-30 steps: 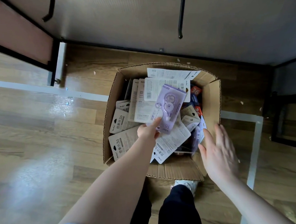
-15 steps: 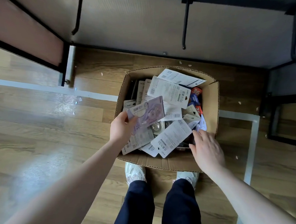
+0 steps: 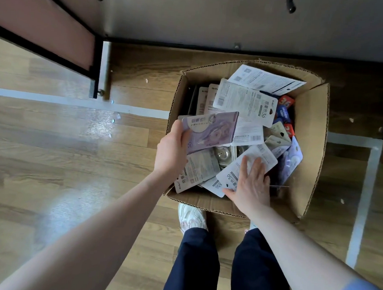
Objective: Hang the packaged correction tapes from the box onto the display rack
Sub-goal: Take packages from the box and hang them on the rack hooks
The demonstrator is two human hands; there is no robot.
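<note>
The left hand grips a purple pack by its left end, thumb on the face and fingers beneath, holding it roughly level above the heap at the box's 9 o'clock side. The right hand lies flat and spread, palm down, on a white pack at the 6 o'clock part of the heap; fingers extended, nothing enclosed, thumb at the pack's lower corner. That white pack lies face down and tilted, its printed "36" legible near the thumb. Beneath and around it sit further packs, mostly white card backs with barcodes, loosely heaped and overlapping; red and blue ones stand on edge at 2 o'clock, and pale purple ones lean against the wall at 4 o'clock. All are inside the box, an open brown carton on the wood floor, its flaps up. Two legs in dark trousers and a white shoe stand at the box's 6 o'clock edge. At 12 o'clock beyond the box rises the rack, a grey panel with black framing; two black hooks project from it at the top of the view, both bare as far as visible. White tape lines cross the floor at 9 and 3 o'clock.
</note>
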